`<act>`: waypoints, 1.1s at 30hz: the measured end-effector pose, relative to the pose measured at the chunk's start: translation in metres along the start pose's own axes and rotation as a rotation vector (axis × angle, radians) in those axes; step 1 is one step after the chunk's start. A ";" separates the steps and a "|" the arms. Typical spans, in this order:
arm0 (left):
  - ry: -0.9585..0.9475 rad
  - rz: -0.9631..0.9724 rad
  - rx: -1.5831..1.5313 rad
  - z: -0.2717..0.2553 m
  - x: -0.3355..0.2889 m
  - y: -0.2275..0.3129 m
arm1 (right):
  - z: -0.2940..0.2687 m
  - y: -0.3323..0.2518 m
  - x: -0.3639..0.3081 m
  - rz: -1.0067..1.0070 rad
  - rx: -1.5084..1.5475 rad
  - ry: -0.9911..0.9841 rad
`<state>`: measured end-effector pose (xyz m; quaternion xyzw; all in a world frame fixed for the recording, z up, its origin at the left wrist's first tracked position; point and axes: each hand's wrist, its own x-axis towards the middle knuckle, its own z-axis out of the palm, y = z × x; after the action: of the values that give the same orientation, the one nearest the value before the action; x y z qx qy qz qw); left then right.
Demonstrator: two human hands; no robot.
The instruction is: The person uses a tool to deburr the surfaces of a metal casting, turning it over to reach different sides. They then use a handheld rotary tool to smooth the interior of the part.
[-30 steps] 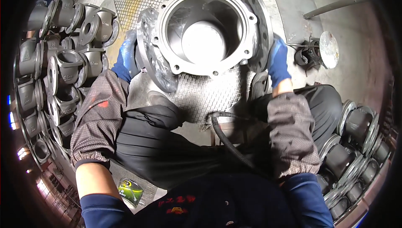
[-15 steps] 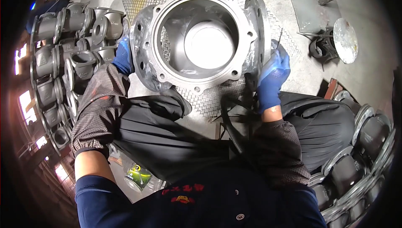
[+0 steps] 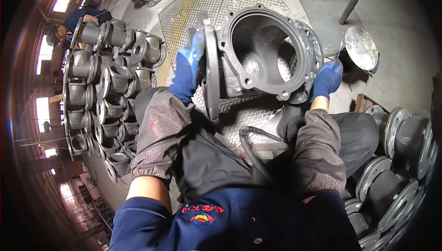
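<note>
Red lettering (image 3: 202,209), round emblem (image 3: 202,219) on navy shirt (image 3: 285,216), faint marks (image 3: 119,86) on castings (image 3: 81,95)

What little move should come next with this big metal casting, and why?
Perhaps steady the casting with the left hand: it is at the left flange, while the right hand, beside the other flange, seems to hold a thin rod.

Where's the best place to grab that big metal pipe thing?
Probably hold the big metal pipe by its left flange and right flange, coming in from both sides: those flat discs stick out past the body, giving edges to grip.
</note>
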<state>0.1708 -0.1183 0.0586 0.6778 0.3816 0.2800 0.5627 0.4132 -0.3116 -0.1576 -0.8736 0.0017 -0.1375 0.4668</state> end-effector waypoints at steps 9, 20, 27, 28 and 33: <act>-0.049 -0.165 -0.229 0.024 -0.024 0.001 | -0.099 -0.181 -0.068 -0.200 0.798 -0.386; -0.169 -0.017 0.089 0.023 0.003 0.014 | -0.110 -0.187 -0.123 -0.616 0.388 -0.453; -0.006 0.558 0.533 -0.054 0.143 0.012 | -0.102 -0.191 -0.106 -0.555 0.569 -0.444; -0.112 0.474 0.377 -0.050 0.152 0.001 | -0.099 -0.188 -0.100 -0.564 0.572 -0.411; -0.391 0.011 -0.002 0.005 0.170 -0.036 | -0.096 -0.177 -0.080 -0.473 0.564 -0.396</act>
<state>0.2611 0.0230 0.0140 0.7208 0.2610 0.1467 0.6251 0.2911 -0.2797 0.0187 -0.6972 -0.3265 -0.0655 0.6348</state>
